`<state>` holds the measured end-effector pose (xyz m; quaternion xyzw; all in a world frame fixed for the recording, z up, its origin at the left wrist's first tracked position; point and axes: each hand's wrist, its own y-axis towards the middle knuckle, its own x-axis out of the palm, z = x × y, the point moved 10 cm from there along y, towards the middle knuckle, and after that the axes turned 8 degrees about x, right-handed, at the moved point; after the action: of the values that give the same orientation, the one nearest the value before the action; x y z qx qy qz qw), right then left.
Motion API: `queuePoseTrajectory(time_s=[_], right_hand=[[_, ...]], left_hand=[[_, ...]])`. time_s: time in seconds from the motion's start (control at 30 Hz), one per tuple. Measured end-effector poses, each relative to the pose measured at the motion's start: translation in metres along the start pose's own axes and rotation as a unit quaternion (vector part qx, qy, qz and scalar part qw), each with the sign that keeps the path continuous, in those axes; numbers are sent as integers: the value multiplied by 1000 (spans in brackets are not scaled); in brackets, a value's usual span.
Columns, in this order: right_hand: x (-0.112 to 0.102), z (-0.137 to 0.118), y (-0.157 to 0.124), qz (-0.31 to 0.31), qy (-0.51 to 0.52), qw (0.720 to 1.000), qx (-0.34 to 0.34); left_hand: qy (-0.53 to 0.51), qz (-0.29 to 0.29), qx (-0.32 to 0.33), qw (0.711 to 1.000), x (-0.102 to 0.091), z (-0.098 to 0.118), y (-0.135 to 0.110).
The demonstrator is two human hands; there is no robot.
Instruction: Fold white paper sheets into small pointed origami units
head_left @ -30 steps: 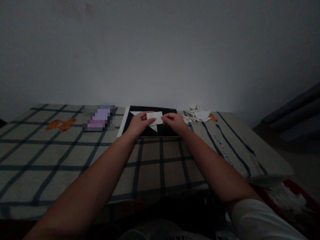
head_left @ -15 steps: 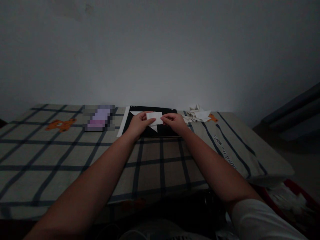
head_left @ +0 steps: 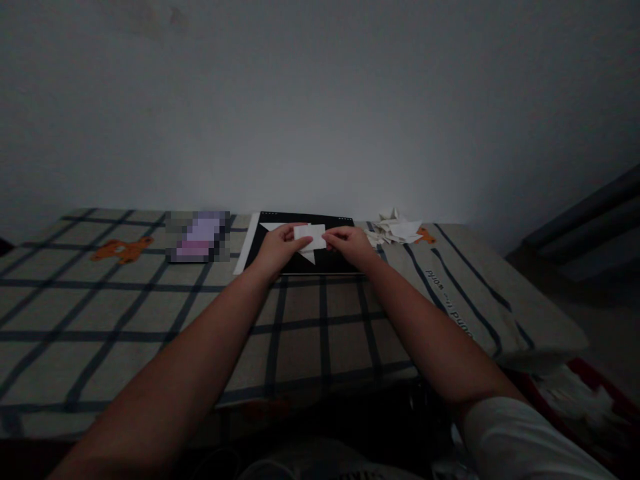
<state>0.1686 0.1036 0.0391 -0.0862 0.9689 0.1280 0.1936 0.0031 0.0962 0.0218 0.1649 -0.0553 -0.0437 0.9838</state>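
Observation:
A small white paper rectangle (head_left: 310,236) is held over a black board (head_left: 333,259) at the far side of the table. My left hand (head_left: 276,248) pinches its left end and my right hand (head_left: 350,243) pinches its right end, fingers closed on it. Below the rectangle a white folded triangle (head_left: 308,256) lies on the board. Another white triangle (head_left: 271,227) shows at the board's upper left corner, partly hidden by my left hand.
A checked cloth (head_left: 150,313) with orange bear prints covers the table. A heap of folded white paper pieces (head_left: 395,229) lies right of the board. A blurred purple item (head_left: 198,236) lies left of it. The wall stands close behind.

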Motion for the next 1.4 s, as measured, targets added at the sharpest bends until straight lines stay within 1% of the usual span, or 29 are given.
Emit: queuePoseTrajectory(time_s=[0.2,0.3,0.43,0.5,0.63,0.73,0.83,1.03,1.1,1.27,1.33,1.4], right_hand=[[-7,6,3,28,21,999,18],[-11,8,3,39,27,999,22],[-11,8,4,38,38,998,23],[-10,8,4,31,45,998,22],[-8,10,4,23,56,998,32],[-8,11,4,21,52,998,36],[-8,11,5,16,47,998,35],[-4,12,6,2,60,998,29],[-5,13,6,9,73,997,32],[-13,18,7,35,95,993,60],[-14,18,7,37,98,992,64],[-12,17,7,31,101,992,65]], left_hand=[[-31,48,-31,998,-9,-7,0],[-49,62,-43,996,-13,-9,2],[-59,93,-63,992,-18,-13,1],[-57,104,-62,991,-20,-13,1],[-53,104,-52,992,-22,-12,1],[-64,87,-57,993,-20,-13,1],[-75,81,-43,993,-19,-10,2],[-27,122,-8,992,-27,2,0],[-30,119,-17,992,-26,1,0],[-71,58,-74,993,-13,-14,2],[-63,62,-80,993,-14,-16,2],[-46,85,-72,993,-18,-13,1]])
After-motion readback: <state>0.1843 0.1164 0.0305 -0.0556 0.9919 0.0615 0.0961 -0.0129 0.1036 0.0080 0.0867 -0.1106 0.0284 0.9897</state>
